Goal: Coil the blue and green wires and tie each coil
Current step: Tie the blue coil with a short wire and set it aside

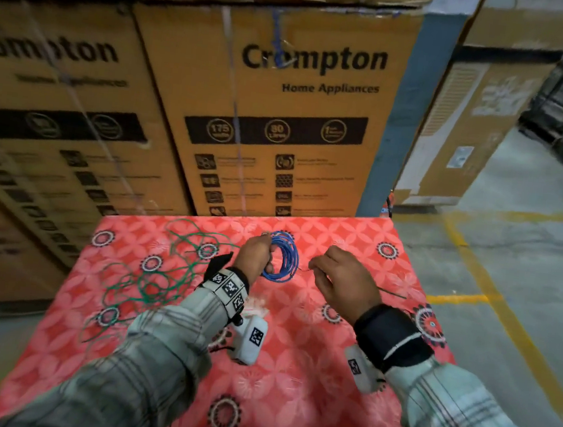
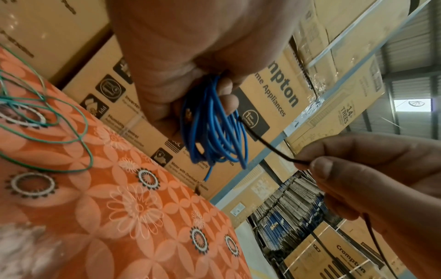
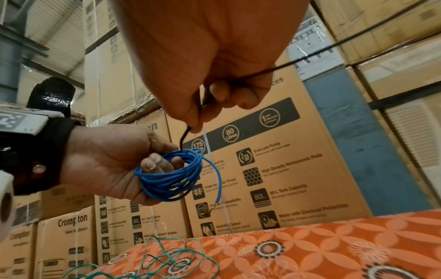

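Note:
My left hand (image 1: 257,252) grips the blue wire coil (image 1: 284,258), held upright above the red patterned tabletop (image 1: 292,369). In the left wrist view the blue coil (image 2: 214,132) hangs from my curled fingers, one loose end dangling. My right hand (image 1: 339,274) pinches a thin black tie (image 2: 267,145) whose tip reaches the coil's edge. The right wrist view shows the black tie (image 3: 183,137) bending down into the blue coil (image 3: 171,179). The green wire (image 1: 165,267) lies uncoiled in loose tangled loops on the table's left side.
Stacked cardboard appliance boxes (image 1: 283,110) stand right behind the table's far edge and to the left. A concrete floor with yellow lines (image 1: 493,285) runs along the right. More boxes (image 1: 452,143) sit at the back right.

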`<state>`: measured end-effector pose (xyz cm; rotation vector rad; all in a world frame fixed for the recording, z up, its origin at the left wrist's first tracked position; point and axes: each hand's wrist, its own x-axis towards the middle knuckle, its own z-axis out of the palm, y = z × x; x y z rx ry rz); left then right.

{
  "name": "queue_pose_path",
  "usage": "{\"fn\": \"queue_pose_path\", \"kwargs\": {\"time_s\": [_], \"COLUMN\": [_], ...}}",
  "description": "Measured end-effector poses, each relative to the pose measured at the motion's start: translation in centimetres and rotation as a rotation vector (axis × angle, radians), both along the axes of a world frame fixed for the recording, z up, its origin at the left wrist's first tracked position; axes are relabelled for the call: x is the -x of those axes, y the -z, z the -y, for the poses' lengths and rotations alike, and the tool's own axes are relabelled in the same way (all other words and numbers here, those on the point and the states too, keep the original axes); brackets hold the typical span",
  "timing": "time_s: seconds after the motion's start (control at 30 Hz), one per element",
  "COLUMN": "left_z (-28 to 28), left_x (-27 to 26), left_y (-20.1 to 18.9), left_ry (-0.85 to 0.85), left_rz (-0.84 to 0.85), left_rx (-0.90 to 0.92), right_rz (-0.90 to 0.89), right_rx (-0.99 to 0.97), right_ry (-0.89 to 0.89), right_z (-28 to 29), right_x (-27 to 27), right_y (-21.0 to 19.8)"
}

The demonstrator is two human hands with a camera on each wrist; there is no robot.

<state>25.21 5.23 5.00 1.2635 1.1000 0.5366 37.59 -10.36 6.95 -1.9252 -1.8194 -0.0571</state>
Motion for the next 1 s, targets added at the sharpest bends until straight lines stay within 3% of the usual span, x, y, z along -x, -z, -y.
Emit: {"fn": "queue_pose_path", "kwargs": {"time_s": [0.4, 0.67, 1.0], "left_z": [-2.1, -0.7, -0.8], "left_x": [6.1, 7.0, 7.5], "left_y": [-2.0, -3.2, -3.8], "left_ry": [-0.009, -0.014, -0.011], "left_rz": [-0.048, -0.036, -0.086], "left_rx": [-0.127, -0.178, -0.177], "right_rz": [0.109, 0.020, 0.056], "right_rx": [0.072, -0.042, -0.125], "right_ry": [0.010, 0.158, 0.159], "right_z": [-5.1, -7.5, -7.9], "right_x": [7.2, 10.6, 11.5], "right_y": [-2.6, -2.2, -2.5]}}
